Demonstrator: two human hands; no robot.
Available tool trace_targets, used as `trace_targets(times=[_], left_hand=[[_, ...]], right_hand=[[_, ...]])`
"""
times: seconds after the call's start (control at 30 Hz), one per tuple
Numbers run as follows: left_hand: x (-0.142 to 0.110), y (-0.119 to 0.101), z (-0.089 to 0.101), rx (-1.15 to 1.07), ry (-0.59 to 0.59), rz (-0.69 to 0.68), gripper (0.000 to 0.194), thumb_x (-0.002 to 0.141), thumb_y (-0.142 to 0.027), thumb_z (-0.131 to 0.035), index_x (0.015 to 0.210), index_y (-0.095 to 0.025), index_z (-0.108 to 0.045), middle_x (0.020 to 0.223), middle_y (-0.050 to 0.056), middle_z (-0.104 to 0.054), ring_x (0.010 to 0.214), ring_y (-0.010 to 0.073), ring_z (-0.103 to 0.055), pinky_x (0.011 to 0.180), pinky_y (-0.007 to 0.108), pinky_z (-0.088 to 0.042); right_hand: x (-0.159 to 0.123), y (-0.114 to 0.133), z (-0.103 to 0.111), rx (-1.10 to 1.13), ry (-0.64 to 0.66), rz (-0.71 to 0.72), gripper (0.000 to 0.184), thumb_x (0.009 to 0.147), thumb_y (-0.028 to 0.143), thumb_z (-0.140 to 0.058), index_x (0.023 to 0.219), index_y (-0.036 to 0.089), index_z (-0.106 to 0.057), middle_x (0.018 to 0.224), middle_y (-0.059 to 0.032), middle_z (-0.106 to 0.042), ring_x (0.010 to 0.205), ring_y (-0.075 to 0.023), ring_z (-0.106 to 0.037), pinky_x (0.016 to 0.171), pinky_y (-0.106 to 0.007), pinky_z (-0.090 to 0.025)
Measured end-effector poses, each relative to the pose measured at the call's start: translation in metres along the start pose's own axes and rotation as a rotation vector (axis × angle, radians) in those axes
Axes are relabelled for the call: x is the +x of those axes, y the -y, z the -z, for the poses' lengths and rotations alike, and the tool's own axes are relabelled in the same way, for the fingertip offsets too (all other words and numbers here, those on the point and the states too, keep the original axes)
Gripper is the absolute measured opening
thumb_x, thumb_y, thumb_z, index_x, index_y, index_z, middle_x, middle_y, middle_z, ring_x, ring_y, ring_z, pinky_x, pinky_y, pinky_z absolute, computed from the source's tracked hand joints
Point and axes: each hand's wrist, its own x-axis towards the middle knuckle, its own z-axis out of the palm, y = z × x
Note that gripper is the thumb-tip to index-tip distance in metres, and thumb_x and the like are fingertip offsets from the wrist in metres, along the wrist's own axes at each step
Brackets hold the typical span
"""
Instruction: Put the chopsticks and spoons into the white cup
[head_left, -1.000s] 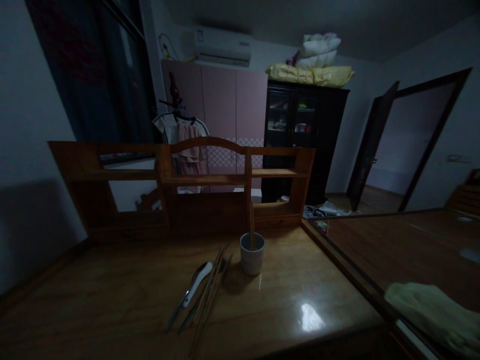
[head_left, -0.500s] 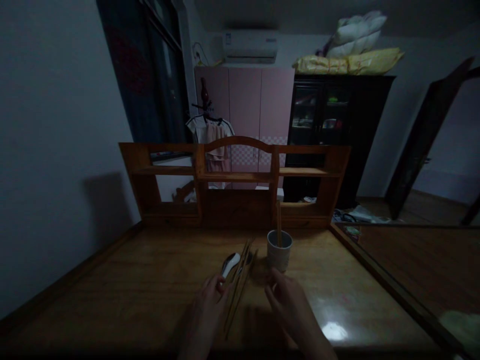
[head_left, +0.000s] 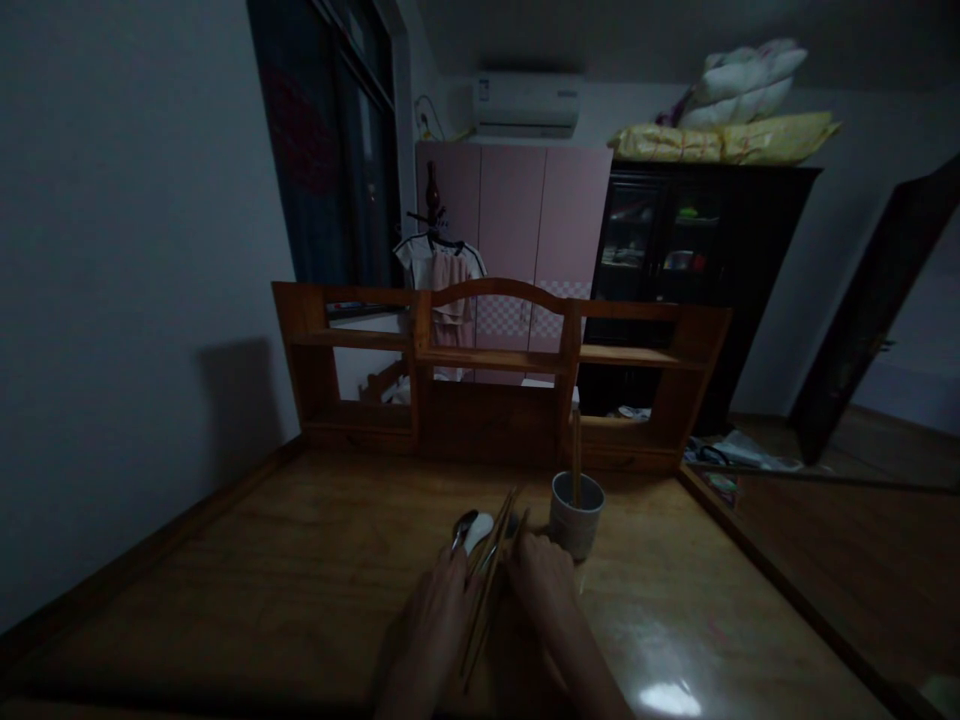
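My left hand [head_left: 439, 605] is closed at the handles of a dark metal spoon [head_left: 465, 522] and a white spoon [head_left: 480, 530], whose bowls point away from me on the table. Several thin wooden chopsticks [head_left: 487, 590] lie lengthwise between my two hands. My right hand [head_left: 544, 580] has its fingers closed around one chopstick [head_left: 523, 522], its tip sticking out past the knuckles. Another dark round spoon bowl [head_left: 513, 524] shows partly behind the chopsticks. Just beyond my right hand stands a light grey cup [head_left: 576, 530] with chopsticks [head_left: 577, 455] upright in it.
The wooden tabletop [head_left: 300, 580] has a raised edge on the right. At its back stands a wooden shelf unit [head_left: 495, 365] with open compartments. A white wall [head_left: 150, 300] borders the left side. Farther off are a pink wardrobe [head_left: 510, 215] and a dark cabinet [head_left: 750, 270].
My right hand has moved left and forward from beside the cup to the chopsticks and closed on one. My left hand has shifted slightly further over the spoon handles. The view has turned slightly left.
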Motion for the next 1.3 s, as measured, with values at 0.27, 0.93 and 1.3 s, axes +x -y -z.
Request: trace_targets(times=[0.27,0.93,1.3], left_hand=[[0.011,0.027,-0.009,-0.279,-0.080,-0.036,0.022,0.088,-0.026,-0.042,0.090,-0.018,-0.063,0.095,0.010,-0.068,0.091,0.0230,-0.064,0.082,0.029,-0.044],[-0.028,-0.011,0.003,-1.053,-0.107,0.269,0.051,0.081,-0.067,-0.047,0.091,-0.019,-0.057,0.050,-0.007,-0.048,0.031,0.0052,-0.033,0.028,0.014,-0.021],[-0.037,-0.056,0.006,-0.894,-0.209,-0.092,0.044,0.084,-0.056,-0.055,0.097,-0.017,-0.072,0.088,0.008,-0.070,0.075,0.0196,-0.065,0.069,0.025,-0.055]], right_hand=[[0.010,0.005,-0.006,0.008,-0.033,-0.009,0.028,0.095,0.013,-0.038,0.106,0.013,-0.064,0.092,-0.0149,-0.071,0.087,-0.0279,-0.069,0.067,-0.033,-0.048],[0.023,0.020,0.027,0.220,0.000,0.014,0.021,0.093,0.027,-0.046,0.088,0.015,-0.063,0.091,-0.0110,-0.070,0.087,-0.0232,-0.067,0.067,-0.026,-0.044],[-0.080,-0.044,0.118,0.993,-0.307,0.213,0.023,0.093,0.039,-0.053,0.110,0.024,-0.053,0.076,-0.0027,-0.063,0.054,-0.0135,-0.060,0.047,-0.020,-0.051]])
